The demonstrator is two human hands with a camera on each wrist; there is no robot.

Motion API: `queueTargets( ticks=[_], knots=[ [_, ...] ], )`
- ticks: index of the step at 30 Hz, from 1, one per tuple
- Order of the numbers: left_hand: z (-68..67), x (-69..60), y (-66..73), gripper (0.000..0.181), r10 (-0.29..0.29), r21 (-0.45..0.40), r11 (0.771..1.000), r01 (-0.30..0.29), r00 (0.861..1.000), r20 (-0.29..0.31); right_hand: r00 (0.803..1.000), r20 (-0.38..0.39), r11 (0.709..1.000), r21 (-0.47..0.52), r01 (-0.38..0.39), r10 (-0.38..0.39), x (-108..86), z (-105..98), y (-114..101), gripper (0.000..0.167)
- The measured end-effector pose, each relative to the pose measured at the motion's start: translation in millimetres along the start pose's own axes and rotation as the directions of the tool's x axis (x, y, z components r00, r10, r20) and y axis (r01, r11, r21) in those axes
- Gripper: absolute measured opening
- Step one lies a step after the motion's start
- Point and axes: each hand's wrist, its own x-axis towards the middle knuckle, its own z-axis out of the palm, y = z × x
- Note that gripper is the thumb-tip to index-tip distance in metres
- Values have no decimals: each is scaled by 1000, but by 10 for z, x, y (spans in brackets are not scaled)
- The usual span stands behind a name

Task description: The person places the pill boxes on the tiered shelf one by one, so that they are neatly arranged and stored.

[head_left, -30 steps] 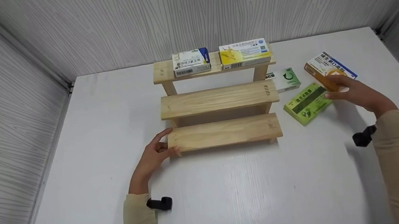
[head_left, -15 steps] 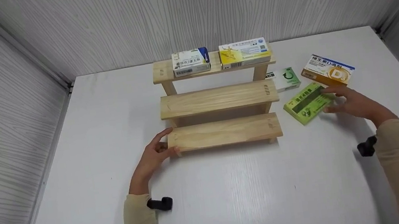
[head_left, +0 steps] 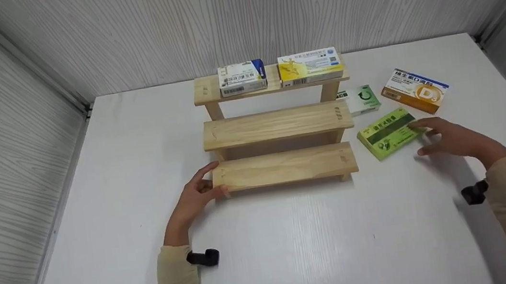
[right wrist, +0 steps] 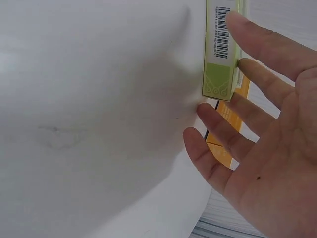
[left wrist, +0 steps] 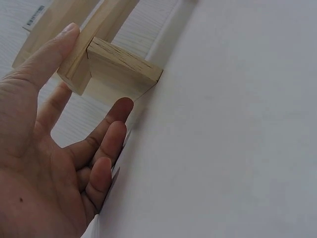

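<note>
My left hand (head_left: 192,200) grips the left end of the lowest board of a three-step wooden shelf (head_left: 282,167). The left wrist view shows the thumb at the board's front edge and a finger behind it. My right hand (head_left: 453,139) is at the right end of a green medicine box (head_left: 389,132) lying flat on the table. Its index fingertip touches that box, while the thumb looks apart from it in the head view. The right wrist view shows the box's barcode end (right wrist: 218,54) beside spread fingers. Behind it lies a white and orange vitamin D box (head_left: 415,89).
A white and yellow box (head_left: 310,67) and a white and blue box (head_left: 242,78) lie on the top step. A white and green box (head_left: 363,99) sits right of the shelf, partly hidden behind it. Grey wood-grain walls (head_left: 238,18) bound the white table (head_left: 295,252).
My right hand has let go of the tilted vitamin D box, which now lies flat, and moved nearer to the green box. The green box has shifted slightly. My left hand stays put.
</note>
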Motion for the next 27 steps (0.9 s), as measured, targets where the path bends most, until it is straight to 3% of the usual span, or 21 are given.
queueTargets(
  ticks=[11,20,27],
  knots=[
    [-30,12,5,67,-7,17,1000,7,1000,-8,1000,21,998,-60,13,-12,75,11,-78,105],
    [-10,5,35,67,-26,14,1000,26,1000,6,997,32,994,-86,-61,64,213,-21,-112,121],
    [3,-127,228,65,-24,5,1000,24,1000,11,1000,15,999,-50,6,-6,300,-32,-42,116]
  ],
)
